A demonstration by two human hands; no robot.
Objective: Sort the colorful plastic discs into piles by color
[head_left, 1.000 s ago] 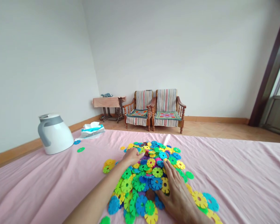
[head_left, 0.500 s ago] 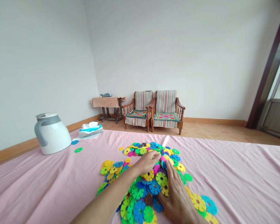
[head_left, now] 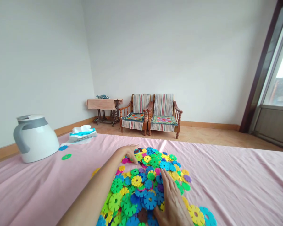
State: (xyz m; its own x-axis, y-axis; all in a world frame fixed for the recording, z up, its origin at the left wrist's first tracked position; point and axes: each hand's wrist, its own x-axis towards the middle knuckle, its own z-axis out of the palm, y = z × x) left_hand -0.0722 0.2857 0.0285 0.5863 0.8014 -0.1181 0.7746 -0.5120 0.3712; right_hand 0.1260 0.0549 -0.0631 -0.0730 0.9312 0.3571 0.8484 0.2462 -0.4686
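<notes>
While left hand, fingers parted, is at far-left edge of the disc pile on pink cloth, right hand, fingers extended and released, lies along the pile's near right side.

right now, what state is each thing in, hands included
left hand: open, fingers spread, at the heap's far left edge
right hand: open, laid along the heap's right side
plastic discs: loosely heaped, overlapping
green disc: lying flat, apart from the heap
pitcher: upright, lid on
tissue box: open, tissue sticking up
pink cloth: spread, creased
side table: draped
armchairs: side by side, covered
</notes>
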